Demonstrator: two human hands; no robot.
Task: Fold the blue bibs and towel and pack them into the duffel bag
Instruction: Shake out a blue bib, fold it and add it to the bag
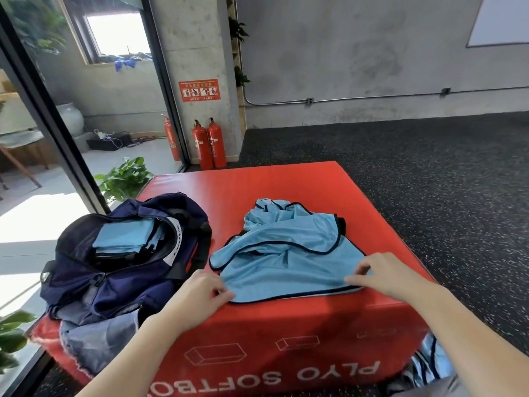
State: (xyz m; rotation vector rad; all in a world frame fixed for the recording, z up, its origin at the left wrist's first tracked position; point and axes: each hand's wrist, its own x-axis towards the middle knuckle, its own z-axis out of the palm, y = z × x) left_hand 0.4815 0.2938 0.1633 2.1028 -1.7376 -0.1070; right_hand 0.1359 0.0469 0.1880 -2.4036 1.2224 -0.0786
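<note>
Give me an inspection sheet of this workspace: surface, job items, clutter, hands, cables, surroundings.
Surface: red soft box, top bare toward the far edge.
Job items: light blue bib spread crumpled on the box; navy duffel bag open beside it, folded blue pieces inside; more blue fabric at lower right.
Clutter: grey-blue cloth under the bag.
Hands: left hand pinches the bib's near left corner; right hand pinches the near right corner.
Cables: white and dark leads on the floor behind the glass.
Surroundings: fire extinguishers, potted plant, speckled dark floor.
</note>
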